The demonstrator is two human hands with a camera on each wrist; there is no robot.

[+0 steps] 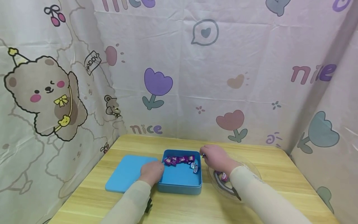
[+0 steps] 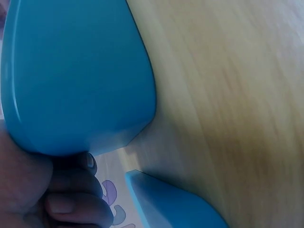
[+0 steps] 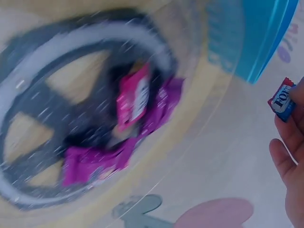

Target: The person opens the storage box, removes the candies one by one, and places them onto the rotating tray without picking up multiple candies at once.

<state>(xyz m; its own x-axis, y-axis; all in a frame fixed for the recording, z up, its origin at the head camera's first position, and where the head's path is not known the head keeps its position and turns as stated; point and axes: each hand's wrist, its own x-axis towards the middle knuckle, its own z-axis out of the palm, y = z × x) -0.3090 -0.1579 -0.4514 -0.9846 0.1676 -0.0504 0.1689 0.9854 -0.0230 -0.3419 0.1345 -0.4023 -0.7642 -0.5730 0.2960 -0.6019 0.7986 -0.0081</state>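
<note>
A blue rectangular box (image 1: 180,180) stands on the table, with several purple-wrapped candies (image 1: 182,159) along its far side and a few blue-and-white ones (image 1: 195,168) at its right. My left hand (image 1: 152,172) holds the box at its left wall; in the left wrist view its curled fingers (image 2: 76,209) lie against the box corner. My right hand (image 1: 216,158) is between the box and a clear round bowl (image 1: 253,169), over the bowl's far left side. It pinches a small red-and-blue wrapped candy (image 3: 283,99) between thumb and finger.
Flat on the table (image 1: 268,207), left of the box, lies a blue lid (image 1: 123,174). Inside the bowl are purple (image 3: 97,164) and pink (image 3: 134,97) wrapped candies; a dark spoked shape with a pale ring shows there too. Printed cloth (image 1: 179,62) hangs behind and at both sides.
</note>
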